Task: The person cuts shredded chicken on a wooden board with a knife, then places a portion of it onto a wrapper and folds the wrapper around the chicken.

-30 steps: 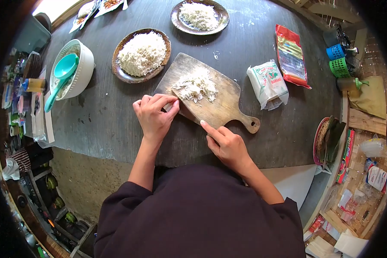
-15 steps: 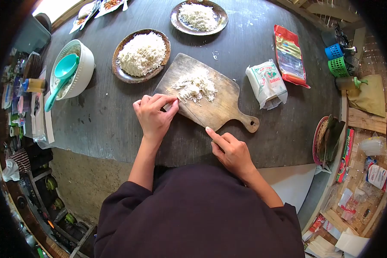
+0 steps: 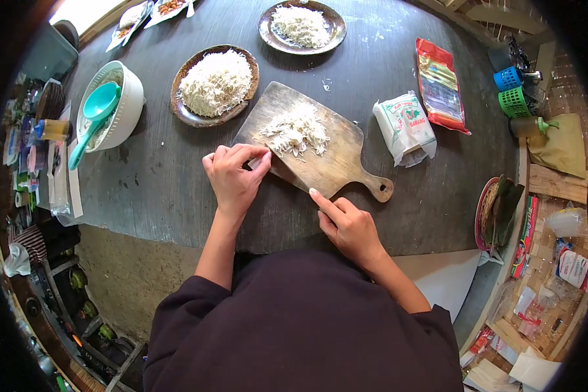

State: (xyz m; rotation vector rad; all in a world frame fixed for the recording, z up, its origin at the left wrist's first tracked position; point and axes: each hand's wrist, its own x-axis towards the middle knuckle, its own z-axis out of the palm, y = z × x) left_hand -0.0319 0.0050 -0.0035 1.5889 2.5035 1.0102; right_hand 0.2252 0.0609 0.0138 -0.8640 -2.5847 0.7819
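Off-white shreds (image 3: 299,130), thin and curled, lie in a loose heap on the board (image 3: 340,147), away from its handle. By the board's near edge, the left hand (image 3: 234,173) pinches finger to thumb, on what one cannot tell; the right (image 3: 350,227) closes round a knife (image 3: 291,174).

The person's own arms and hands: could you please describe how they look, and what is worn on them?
The person wears a plain, very dark top whose loose left sleeve and right sleeve leave the forearms bare. The left hand and right hand are ungloved. I see no watch, bracelet or ring.
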